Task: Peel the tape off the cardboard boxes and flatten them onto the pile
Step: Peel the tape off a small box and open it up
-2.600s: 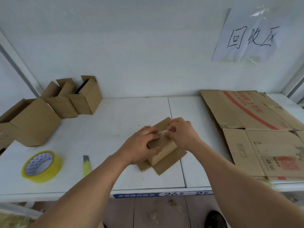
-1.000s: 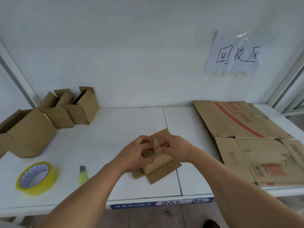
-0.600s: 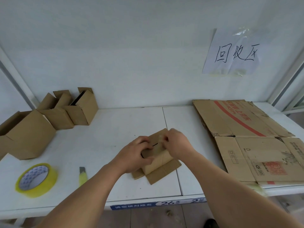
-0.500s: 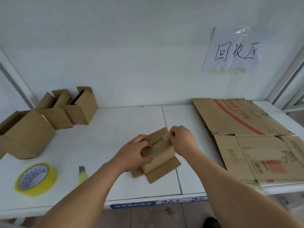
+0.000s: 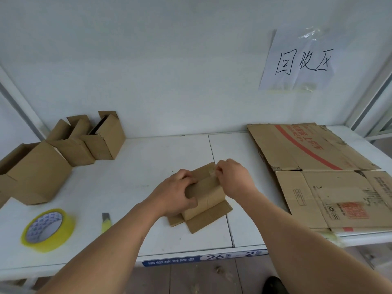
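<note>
Small cardboard box (image 5: 204, 195), mid-table (image 5: 137, 170) on its spread lower flaps, well apart from the flattened pile (image 5: 331, 183) at right; clamped by left hand (image 5: 176, 195), fingers curled over the top and near side, with right hand (image 5: 234, 179) pinching a clear tape end (image 5: 212, 172) at the far top edge. Likely faults: tape snapping or stripping the paper face under a steep, hurried pull; box skidding or crushing if the clamp slackens or overtightens. Nearby, untouched: yellow tape roll (image 5: 47, 230), knife (image 5: 106, 222), more open boxes (image 5: 70, 147) at left.
</note>
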Available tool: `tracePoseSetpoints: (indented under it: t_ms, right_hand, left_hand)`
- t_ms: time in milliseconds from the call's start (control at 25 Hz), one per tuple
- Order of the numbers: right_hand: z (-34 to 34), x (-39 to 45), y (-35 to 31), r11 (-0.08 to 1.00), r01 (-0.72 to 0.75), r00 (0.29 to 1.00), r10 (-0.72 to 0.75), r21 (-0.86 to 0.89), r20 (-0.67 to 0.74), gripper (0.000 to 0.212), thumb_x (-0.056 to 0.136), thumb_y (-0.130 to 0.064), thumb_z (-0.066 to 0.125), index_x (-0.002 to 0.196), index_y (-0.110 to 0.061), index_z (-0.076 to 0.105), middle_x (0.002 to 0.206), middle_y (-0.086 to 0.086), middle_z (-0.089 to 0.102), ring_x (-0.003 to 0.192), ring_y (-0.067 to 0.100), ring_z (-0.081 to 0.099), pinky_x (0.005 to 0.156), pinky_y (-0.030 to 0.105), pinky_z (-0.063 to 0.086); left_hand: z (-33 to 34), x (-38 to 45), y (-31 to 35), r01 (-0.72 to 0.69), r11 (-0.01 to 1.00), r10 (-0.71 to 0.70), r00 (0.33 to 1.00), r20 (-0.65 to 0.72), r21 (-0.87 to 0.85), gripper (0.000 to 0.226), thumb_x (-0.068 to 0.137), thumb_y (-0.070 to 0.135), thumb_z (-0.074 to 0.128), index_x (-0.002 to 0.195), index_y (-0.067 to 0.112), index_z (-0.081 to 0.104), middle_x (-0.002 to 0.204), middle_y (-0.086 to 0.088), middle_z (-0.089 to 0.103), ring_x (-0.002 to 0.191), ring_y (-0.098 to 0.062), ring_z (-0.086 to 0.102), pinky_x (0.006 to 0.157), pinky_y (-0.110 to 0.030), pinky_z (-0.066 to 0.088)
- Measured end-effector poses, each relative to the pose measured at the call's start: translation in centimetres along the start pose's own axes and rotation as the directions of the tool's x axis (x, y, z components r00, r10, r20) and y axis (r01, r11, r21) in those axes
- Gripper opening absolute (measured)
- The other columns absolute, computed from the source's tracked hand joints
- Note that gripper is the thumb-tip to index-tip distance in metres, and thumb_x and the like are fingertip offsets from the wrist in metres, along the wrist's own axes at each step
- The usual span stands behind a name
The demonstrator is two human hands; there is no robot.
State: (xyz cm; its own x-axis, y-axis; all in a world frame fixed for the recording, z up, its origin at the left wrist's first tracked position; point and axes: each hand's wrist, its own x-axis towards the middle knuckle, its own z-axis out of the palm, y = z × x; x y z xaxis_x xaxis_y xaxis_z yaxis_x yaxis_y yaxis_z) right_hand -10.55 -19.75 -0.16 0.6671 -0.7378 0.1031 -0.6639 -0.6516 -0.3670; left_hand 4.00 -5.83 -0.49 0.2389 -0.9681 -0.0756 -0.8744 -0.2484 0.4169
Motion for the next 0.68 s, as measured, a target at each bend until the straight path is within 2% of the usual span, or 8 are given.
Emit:
tracePoseSetpoints:
  t_ms: [120,280,320,400,480,560,640,680]
  right_hand:
    - [0.0,-0.5,1.1,0.983,-0.126,0.984,0.141,0.134,-0.110,0.024,0.098,-0.011,0.042,0.111,-0.017,0.062,0.105,0.003,0.059,0.090,0.021,0.057,0.069,0.028,0.041]
    - [0.5,-0.7,0.1,0.991,-0.102,0.995,0.104,0.086,-0.015,0.037,0.102,-0.040,0.042,0.099,-0.012,0.065,0.109,0.001,0.048,0.095,0.018,0.053,0.078,0.027,0.042]
    - [0.6,-0.5,0.1,0.996,-0.080,0.997,0.080,0.034,-0.016,0.037,0.101,-0.042,0.043,0.102,-0.012,0.064,0.111,0.000,0.047,0.097,0.018,0.052,0.080,0.029,0.044]
    - [0.2,-0.4,0.3,0.996,-0.088,0.995,0.089,0.024,-0.052,0.026,0.101,-0.031,0.045,0.113,-0.016,0.062,0.112,0.001,0.054,0.097,0.020,0.055,0.075,0.030,0.045]
    - [0.1,-0.5,0.9,0.964,-0.195,0.977,0.208,0.181,-0.053,0.025,0.098,-0.020,0.044,0.117,-0.022,0.061,0.109,-0.001,0.063,0.091,0.020,0.060,0.070,0.030,0.047]
    - [0.6,-0.9,1.5,0.864,-0.301,0.937,0.348,0.403,-0.045,0.025,0.094,-0.014,0.044,0.105,-0.024,0.064,0.101,-0.002,0.068,0.085,0.018,0.062,0.072,0.034,0.053]
    - [0.6,-1.3,1.5,0.812,-0.345,0.918,0.397,0.472,-0.011,0.022,0.094,-0.016,0.044,0.093,-0.025,0.064,0.093,-0.002,0.069,0.081,0.017,0.062,0.072,0.036,0.055]
    - [0.5,-1.3,1.3,0.833,-0.338,0.928,0.373,0.438,0.008,0.020,0.096,-0.023,0.045,0.090,-0.024,0.064,0.089,-0.002,0.068,0.080,0.018,0.062,0.068,0.035,0.054]
  left_hand:
    - [-0.4,0.2,0.3,0.011,0.999,-0.012,1.000,0.009,0.048,0.064,0.079,0.048,0.057,0.139,0.027,0.047,0.138,0.019,0.032,0.119,-0.010,0.043,0.094,-0.021,0.038]
    - [-0.5,1.7,1.7,0.091,0.981,-0.094,0.996,0.009,0.171,0.062,0.082,0.064,0.049,0.127,0.022,0.049,0.128,0.009,0.038,0.110,-0.020,0.047,0.099,-0.032,0.040]
    - [-0.3,2.1,2.0,0.112,0.978,-0.113,0.994,-0.008,0.174,0.065,0.082,0.071,0.049,0.123,0.020,0.049,0.125,0.007,0.039,0.106,-0.020,0.048,0.097,-0.034,0.041]
    - [0.5,2.5,2.2,0.108,0.983,-0.105,0.994,-0.033,0.151,0.071,0.080,0.076,0.052,0.120,0.018,0.048,0.123,0.005,0.037,0.101,-0.019,0.050,0.092,-0.034,0.044]
    - [1.1,2.2,1.9,0.081,0.989,-0.075,0.996,-0.052,0.121,0.069,0.080,0.073,0.054,0.118,0.017,0.047,0.126,0.006,0.034,0.099,-0.017,0.050,0.087,-0.031,0.045]
    - [1.2,2.0,1.7,0.049,0.993,-0.042,0.997,-0.070,0.111,0.062,0.082,0.070,0.055,0.114,0.018,0.048,0.126,0.008,0.033,0.098,-0.015,0.048,0.083,-0.028,0.043]
    - [1.2,2.0,1.6,0.025,0.994,-0.016,0.997,-0.080,0.109,0.057,0.083,0.068,0.055,0.112,0.019,0.048,0.125,0.009,0.033,0.097,-0.013,0.047,0.080,-0.026,0.041]
    - [1.2,2.0,1.6,0.018,0.994,-0.009,0.997,-0.081,0.104,0.056,0.084,0.068,0.055,0.111,0.019,0.048,0.125,0.010,0.033,0.096,-0.013,0.047,0.080,-0.026,0.041]
